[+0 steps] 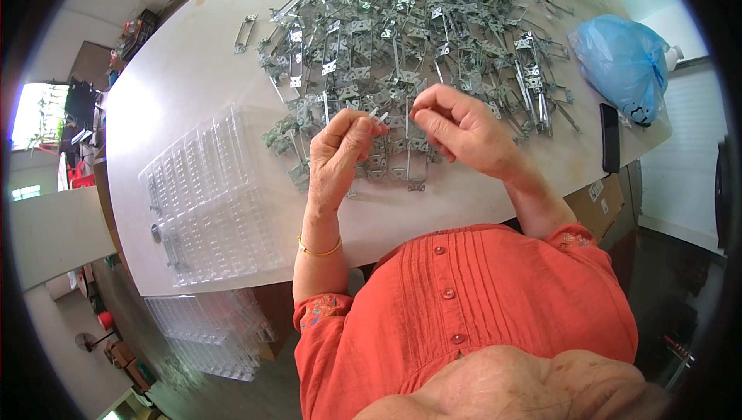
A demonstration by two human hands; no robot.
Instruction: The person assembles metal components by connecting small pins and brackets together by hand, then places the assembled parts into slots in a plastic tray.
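Clear plastic compartment trays (212,204) lay at the desk's left edge, with a further stack (212,335) below it. A blue plastic bag (622,64) sat at the right corner, a dark rectangular phone (610,139), screen unlit, just beside it. A labelled cardboard box (597,205) stood underneath.

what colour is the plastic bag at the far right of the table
Light blue, translucent. The plastic bag shows best in the head view, beside a dark flat phone-like slab.

Left hand (342,149): I see it raised on an upright forearm, fingers curled, thumb and fingertips pinched together. Right hand (461,130): forearm angled in from the right, fingers bent, tips pinched and facing the left hand's, just apart.
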